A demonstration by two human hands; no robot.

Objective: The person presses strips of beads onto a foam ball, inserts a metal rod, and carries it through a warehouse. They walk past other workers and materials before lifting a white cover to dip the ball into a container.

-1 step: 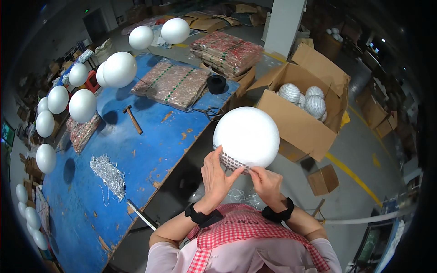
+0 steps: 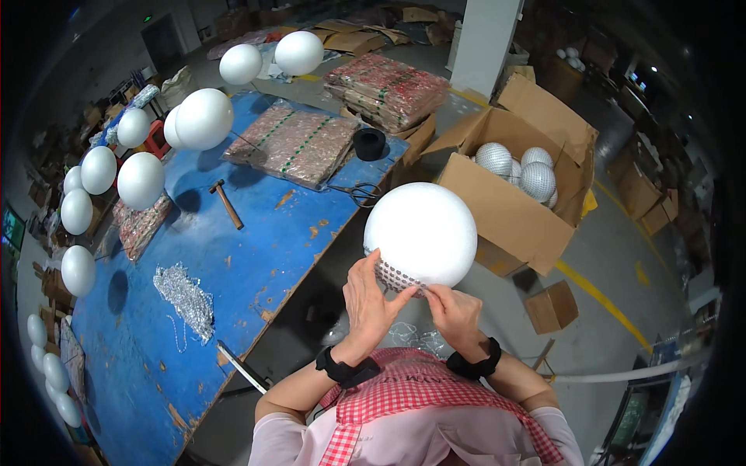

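In front of me is a large white ball (image 2: 422, 229), smooth on top, with rows of silvery beads (image 2: 398, 276) wrapped round its lower near side. My left hand (image 2: 368, 299) cups the ball's lower left, its fingertips on the side and its thumb pressed against the beaded rows. My right hand (image 2: 457, 312) pinches at the end of those rows, thumb and forefinger together close to the left thumb. The bit between the right fingertips is mostly hidden. A heap of loose silvery bead strands (image 2: 186, 299) lies on the blue table (image 2: 256, 264) to my left.
On the table are a hammer (image 2: 227, 205), scissors (image 2: 359, 192), black tape (image 2: 369, 144) and a wrapped bundle (image 2: 293, 144). Several plain white balls (image 2: 203, 119) stand along its far and left sides. An open carton (image 2: 505, 213) at the right holds several beaded balls (image 2: 538, 180).
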